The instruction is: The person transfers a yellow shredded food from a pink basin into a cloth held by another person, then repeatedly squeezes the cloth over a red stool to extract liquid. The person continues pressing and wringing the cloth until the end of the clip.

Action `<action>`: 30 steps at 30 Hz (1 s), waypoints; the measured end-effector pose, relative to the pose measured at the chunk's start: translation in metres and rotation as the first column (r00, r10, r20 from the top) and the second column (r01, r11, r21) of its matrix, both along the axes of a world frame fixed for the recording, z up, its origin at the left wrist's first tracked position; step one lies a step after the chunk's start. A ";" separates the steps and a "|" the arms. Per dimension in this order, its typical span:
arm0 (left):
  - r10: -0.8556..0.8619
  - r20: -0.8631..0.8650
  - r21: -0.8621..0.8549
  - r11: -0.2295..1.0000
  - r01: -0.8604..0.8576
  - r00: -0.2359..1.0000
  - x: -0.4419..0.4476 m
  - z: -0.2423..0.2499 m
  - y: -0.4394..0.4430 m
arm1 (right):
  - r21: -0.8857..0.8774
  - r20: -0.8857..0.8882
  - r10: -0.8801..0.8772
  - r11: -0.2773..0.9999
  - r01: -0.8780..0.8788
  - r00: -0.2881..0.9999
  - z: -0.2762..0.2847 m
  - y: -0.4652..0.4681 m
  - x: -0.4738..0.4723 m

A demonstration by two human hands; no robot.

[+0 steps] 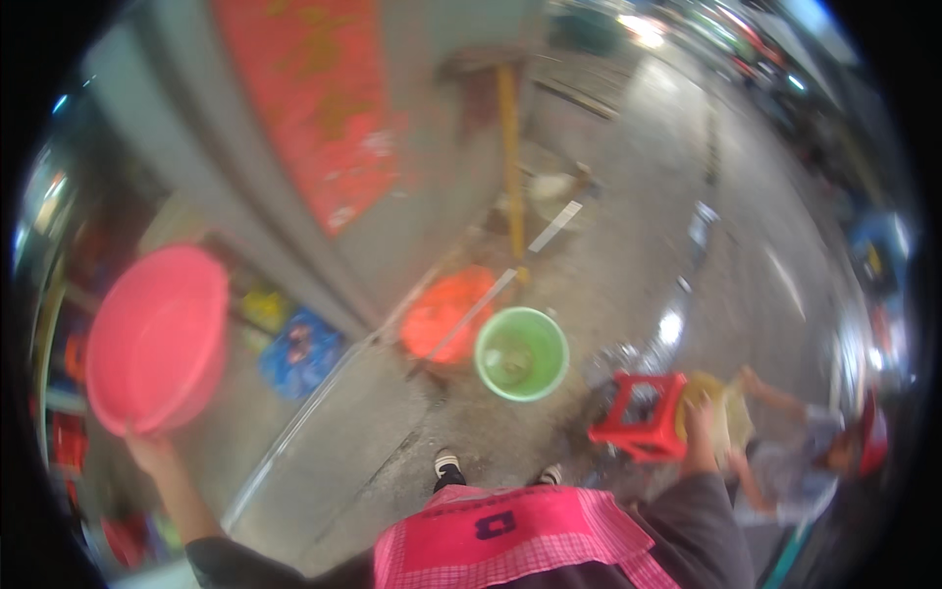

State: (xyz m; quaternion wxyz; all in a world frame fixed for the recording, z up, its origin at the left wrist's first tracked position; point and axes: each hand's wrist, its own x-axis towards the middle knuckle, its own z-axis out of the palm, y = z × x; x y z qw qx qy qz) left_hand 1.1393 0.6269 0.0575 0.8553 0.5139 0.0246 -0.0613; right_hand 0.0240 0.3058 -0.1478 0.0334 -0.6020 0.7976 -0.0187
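Note:
My left hand [149, 450] grips the lower rim of a pink plastic basin [158, 346], held out at the left with its hollow side showing. Off to the right, my right hand [700, 427] has its fingers on a yellowish container [703, 386], blurred, its exact kind unclear. Another person's hands [747, 383] are at a pale translucent thing [736, 420] right beside that container. A red plastic stool [639, 416] stands just left of my right hand. Before my feet is a light green bucket [522, 355] with something indistinct at its bottom.
An orange-red plastic item [449, 315] lies behind the bucket, a yellow pole [509, 162] rising near it. A blue plastic bag [302, 353] rests by the doorway. A raised threshold edge [294, 427] crosses the floor. The other person [802, 456] is close at right. Wet patches [670, 324] shine on the concrete.

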 end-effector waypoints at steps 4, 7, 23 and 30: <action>0.060 -0.100 0.149 0.988 -0.045 0.993 0.122 -0.019 -0.018 | -0.151 0.176 -0.051 0.985 0.078 0.983 0.018 -0.007 0.070; 0.121 -0.142 0.219 0.972 -0.088 0.982 0.156 -0.043 -0.047 | -0.093 0.239 -0.053 0.993 0.077 0.970 0.048 0.000 0.114; -0.083 -0.304 0.381 0.903 0.201 0.949 0.003 -0.106 -0.218 | 0.140 0.442 -0.235 0.971 0.193 0.865 -0.005 0.091 0.046; -0.538 -0.565 0.507 0.372 0.778 0.626 -0.330 -0.240 -0.328 | 0.264 0.635 -0.435 0.899 0.350 0.638 -0.072 0.164 -0.065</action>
